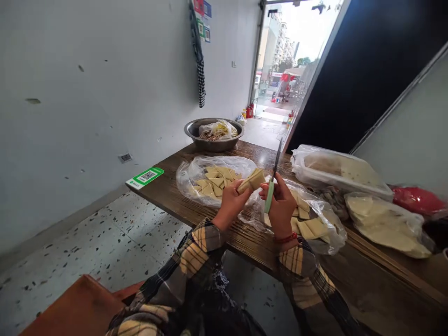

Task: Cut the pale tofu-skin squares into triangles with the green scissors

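Our left hand grips a folded beige sheet above the grained wooden table, fingers wrapped close; our right hand curls round green-handled scissors. On the table, flat beige triangles lie in a crinkled plastic bag; at the table's far end, a round steel basin.

The left grip partly hides the folded sheet; the bottom edge crops the brown stool.

QR-code card is lying on table, left of left hand; wall signs are hanging beyond; lettering is showing illegibly.
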`<state>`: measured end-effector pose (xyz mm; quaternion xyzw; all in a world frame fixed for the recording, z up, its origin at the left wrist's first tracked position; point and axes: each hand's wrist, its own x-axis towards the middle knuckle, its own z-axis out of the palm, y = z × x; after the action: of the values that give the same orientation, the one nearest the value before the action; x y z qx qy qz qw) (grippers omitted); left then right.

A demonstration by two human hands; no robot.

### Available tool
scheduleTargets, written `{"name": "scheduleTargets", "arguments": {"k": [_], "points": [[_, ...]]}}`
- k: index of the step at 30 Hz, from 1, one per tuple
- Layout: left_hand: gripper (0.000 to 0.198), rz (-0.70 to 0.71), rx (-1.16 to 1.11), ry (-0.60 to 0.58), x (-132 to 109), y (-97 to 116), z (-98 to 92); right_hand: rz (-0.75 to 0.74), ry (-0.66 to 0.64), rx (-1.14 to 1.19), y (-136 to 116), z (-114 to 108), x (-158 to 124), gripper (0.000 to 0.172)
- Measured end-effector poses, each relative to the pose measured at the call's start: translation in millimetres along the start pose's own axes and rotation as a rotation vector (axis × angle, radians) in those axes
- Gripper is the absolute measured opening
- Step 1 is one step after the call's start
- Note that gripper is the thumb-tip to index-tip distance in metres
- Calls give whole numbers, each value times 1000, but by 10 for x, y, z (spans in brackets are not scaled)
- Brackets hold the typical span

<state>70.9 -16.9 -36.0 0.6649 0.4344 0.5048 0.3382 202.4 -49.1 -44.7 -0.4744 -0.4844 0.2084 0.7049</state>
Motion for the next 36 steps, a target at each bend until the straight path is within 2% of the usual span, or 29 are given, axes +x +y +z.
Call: {"name": "scheduleTargets", "arguments": {"k": [4, 8, 12, 15, 20, 23, 27, 32, 36], "points": [[34, -112, -169, 97, -7, -166, -286, 135, -66, 74, 20, 56, -14, 63], [38, -145, -98, 130, 32, -328, -440, 224, -228, 47, 46, 75, -1, 60], [36, -67, 98, -8, 102, -380, -386, 318, -358, 80, 82, -30, 49, 59], [35, -3, 245, -96, 139, -440, -281, 370, -346, 88, 104, -136, 82, 57], [26, 149, 531, -73, 96, -581, -202, 399, -314, 91, 137, -166, 90, 57], [32, 201, 670, -70, 28, -572, -227, 390, -316, 37, 189, -143, 86, 57], [42, 206, 830, -74, -47, -479, -255, 357, -320, -3, 304, -166, 79, 59], [43, 195, 949, -33, -79, -428, -231, 287, -312, -72, 409, -197, 63, 60], [39, 219, 968, -44, -100, -442, -196, 275, -307, -104, 437, -190, 55, 60]]}}
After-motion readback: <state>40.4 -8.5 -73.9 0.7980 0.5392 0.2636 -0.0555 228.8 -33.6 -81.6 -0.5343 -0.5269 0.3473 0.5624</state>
